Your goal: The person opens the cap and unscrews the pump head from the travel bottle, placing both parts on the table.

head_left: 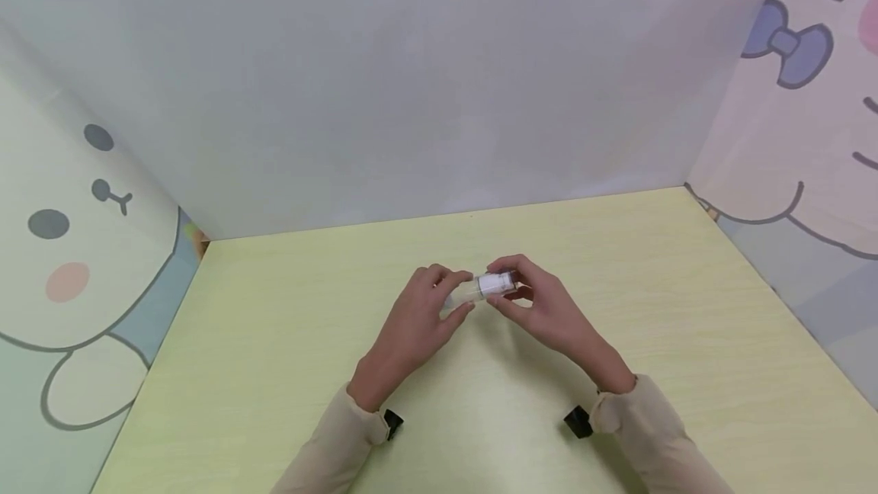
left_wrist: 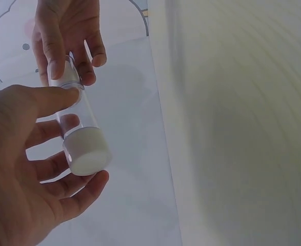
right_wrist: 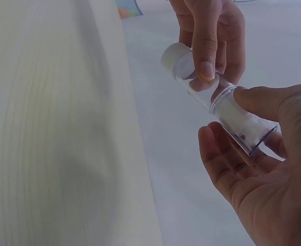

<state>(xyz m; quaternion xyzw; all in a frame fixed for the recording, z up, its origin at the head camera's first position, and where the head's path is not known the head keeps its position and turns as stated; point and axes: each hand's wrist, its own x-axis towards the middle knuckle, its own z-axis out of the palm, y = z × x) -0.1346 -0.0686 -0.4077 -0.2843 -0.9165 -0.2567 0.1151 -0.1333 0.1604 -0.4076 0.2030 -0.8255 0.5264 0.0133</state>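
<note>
A small clear plastic bottle [head_left: 495, 283] is held tilted between both hands above the table. My left hand [head_left: 417, 320] pinches its transparent middle between thumb and fingers; the white rounded end [left_wrist: 87, 152] shows beyond that thumb in the left wrist view. At the other end, my right hand [head_left: 549, 309] grips the section with white inside and a clear outer wall [right_wrist: 242, 120], its thumb near the ring around the bottle. A flared clear rim ends that section. Fingers hide part of the bottle in every view.
Under the hands lies a pale wood-grain table [head_left: 288, 372]. A plain greyish-white wall [head_left: 411, 97] rises behind it. Panels with cartoon animals [head_left: 75, 197] stand at both sides. Small black devices [head_left: 579, 422] sit at the sleeve cuffs.
</note>
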